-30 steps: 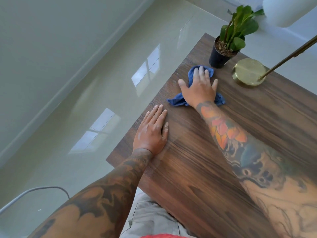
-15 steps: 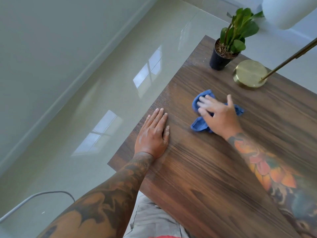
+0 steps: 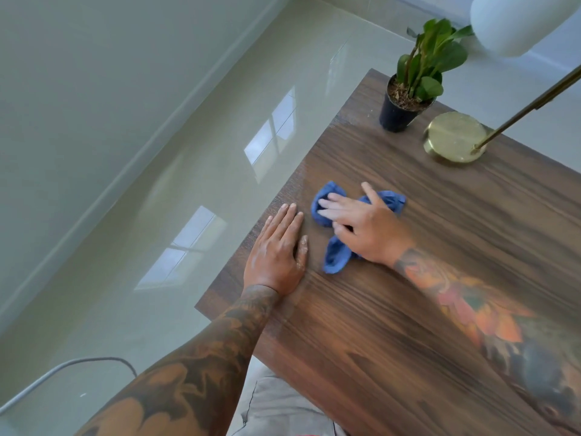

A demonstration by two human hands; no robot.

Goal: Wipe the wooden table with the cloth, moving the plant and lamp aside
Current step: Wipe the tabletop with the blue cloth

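Observation:
A crumpled blue cloth (image 3: 335,253) lies on the dark wooden table (image 3: 393,325), near its left edge. My right hand (image 3: 361,226) presses flat on the cloth, fingers straight and pointing left. Just left of the cloth, my left hand (image 3: 278,247) rests flat on the table with fingers together. A green plant in a black pot (image 3: 398,113) stands at the table's far corner. To the pot's right stands the lamp's round brass base (image 3: 452,141), with its brass stem slanting up to the right to a white shade (image 3: 518,23).
The table's left edge runs beside glossy pale floor tiles (image 3: 188,184) and a grey wall. A thin curved metal chair frame (image 3: 63,369) shows at the lower left. My grey trousers (image 3: 283,404) show below the near edge.
My right hand has slid the cloth from beside the plant pot back towards me and leftward, ending next to my left hand. My left hand has stayed flat in place.

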